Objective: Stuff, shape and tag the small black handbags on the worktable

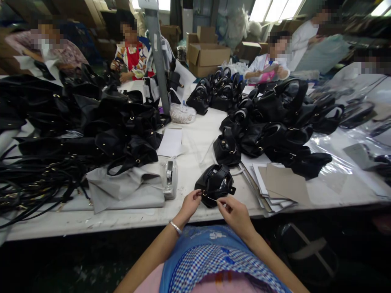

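Note:
A small black handbag (215, 183) with gold-coloured fittings stands at the table's front edge, directly before me. Clear plastic shines in its opening. My left hand (191, 204) is closed at the bag's left side, its thumb and fingertips pinching the edge beside a gold ring. At the lower front of the bag, my right hand (236, 213) pinches the end of a thin pale strip (211, 198) that runs across the black surface. Whether the strip is a cord or a metal fitting is too small to tell.
Black bags (122, 118) are heaped on the left, above a tangle of straps (45, 183). More black handbags (262, 134) crowd the right, behind stacked card sheets (285, 185). A tape dispenser-like object (171, 179) and a grey post (159, 61) stand left. Several people work across the table.

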